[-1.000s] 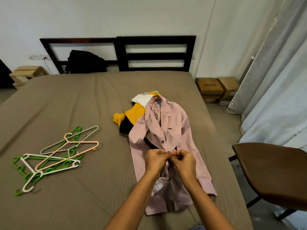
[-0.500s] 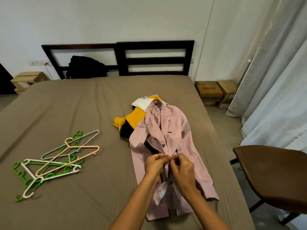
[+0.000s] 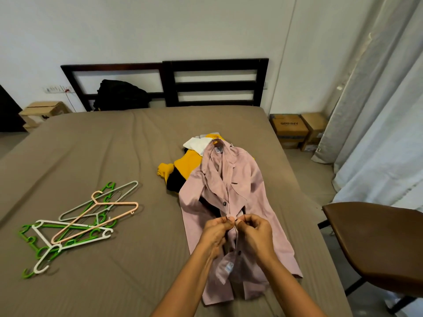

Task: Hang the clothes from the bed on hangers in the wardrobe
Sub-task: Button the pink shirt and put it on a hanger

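Head view: both hands meet over the front of the pink shirt [image 3: 247, 186], which lies flat on the bed [image 3: 114, 145], collar toward the headboard [image 3: 215, 83], hem toward the person. The left hand [image 3: 216, 234] & right hand [image 3: 254, 234] each have fingers curled, thumb & forefinger pinching the shirt's front edges where they meet at the placket, btwn 2 dark buttons. It looks like buttoning or unbuttoning; can't tell which. Progress, as a judgement: early. No garment is on a hanger yet & nothing has gone to the wardrobe, which isn't in view. Partly under the shirt's upper part, toward the person's left, sits a small heap w/ a yellow garment [image 3: 187, 163], a white garment [image 3: 196, 144] & something black, so more pieces wait. The hangers [image 3: 75, 223] lie in a loose tangle on the bed, well apart from the clothes: green, white, peach & grey plastic, none in hand. Left to do: finish the placket, slip in 1 hanger, carry it off, repeat. Surface: taupe ribbed sheet, soft, w/ long creases. Room: white wall, a black bag [image 3: 121, 96] against the headboard, 2 cardboard boxes [image 3: 289, 130] on the floor by the bed's far right corner, pale curtains [image 3: 389, 133] on the right, a brown chair [image 3: 377, 236] just beside the bed.
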